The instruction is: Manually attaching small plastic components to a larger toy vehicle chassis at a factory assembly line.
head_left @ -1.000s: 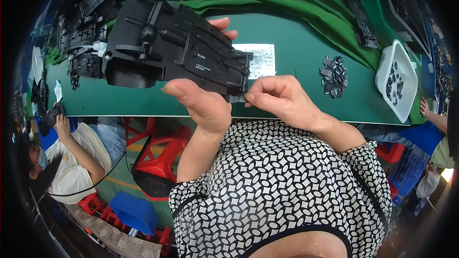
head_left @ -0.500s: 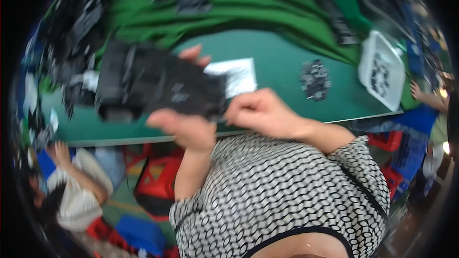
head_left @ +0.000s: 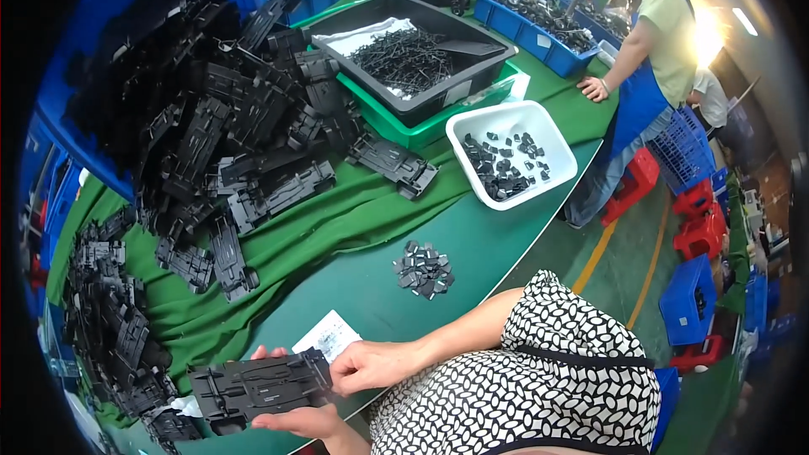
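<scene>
A black plastic toy-car chassis (head_left: 257, 388) lies across my left hand (head_left: 295, 421), which cradles it from below with the thumb along the near edge and fingertips showing at the far edge. My right hand (head_left: 364, 366) is closed, its curled fingers against the right end of the chassis; whatever they pinch is hidden. Just beyond the hands is a white printed paper (head_left: 327, 334) on the green table (head_left: 354, 286). Farther off on the table sits a small heap of black plastic pieces (head_left: 424, 270).
A white tub (head_left: 563, 139) holds more small black pieces. Behind it, a black tray (head_left: 489, 57) of thin dark parts rests on a green bin (head_left: 404, 131). Piled chassis (head_left: 202, 131) fill the left side on green cloth (head_left: 295, 257). A person (head_left: 666, 42) stands at the far right, one hand on the table.
The view has swung toward the right and the far side of the table, so my hands and the chassis now appear lower left. The chassis stays in my left hand, my right still at its end.
</scene>
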The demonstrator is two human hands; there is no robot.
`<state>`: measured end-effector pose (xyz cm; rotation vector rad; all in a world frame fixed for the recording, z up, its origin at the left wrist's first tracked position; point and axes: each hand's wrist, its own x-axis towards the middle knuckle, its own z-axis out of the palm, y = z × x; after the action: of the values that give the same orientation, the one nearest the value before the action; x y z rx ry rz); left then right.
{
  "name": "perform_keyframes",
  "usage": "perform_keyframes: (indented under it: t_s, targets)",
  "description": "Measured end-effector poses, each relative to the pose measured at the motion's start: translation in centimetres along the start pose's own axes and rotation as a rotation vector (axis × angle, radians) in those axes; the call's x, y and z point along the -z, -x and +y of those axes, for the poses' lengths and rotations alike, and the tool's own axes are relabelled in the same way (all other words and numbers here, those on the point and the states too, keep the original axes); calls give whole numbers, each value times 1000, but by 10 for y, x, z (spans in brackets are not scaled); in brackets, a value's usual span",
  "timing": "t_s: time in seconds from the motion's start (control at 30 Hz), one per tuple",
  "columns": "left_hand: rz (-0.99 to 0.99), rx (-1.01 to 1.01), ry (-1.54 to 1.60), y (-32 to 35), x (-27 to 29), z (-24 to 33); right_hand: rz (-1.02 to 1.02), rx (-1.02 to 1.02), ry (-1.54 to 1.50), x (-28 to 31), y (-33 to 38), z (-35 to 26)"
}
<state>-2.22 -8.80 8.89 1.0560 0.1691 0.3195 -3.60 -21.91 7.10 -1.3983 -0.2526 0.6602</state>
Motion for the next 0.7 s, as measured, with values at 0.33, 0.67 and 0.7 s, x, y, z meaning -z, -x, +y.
perform_keyframes:
  t_s: [0.33,0.67,0.7]
  targets:
    - [11,-41,-45,-1,-5,3,-15,8,8,1,-3,-4]
    - [2,-22,-72,1,-5,4,-22,8,22,1,-1,-5]
    - [11,-12,-92,1,-6,4,-22,6,24,1,-1,-5]
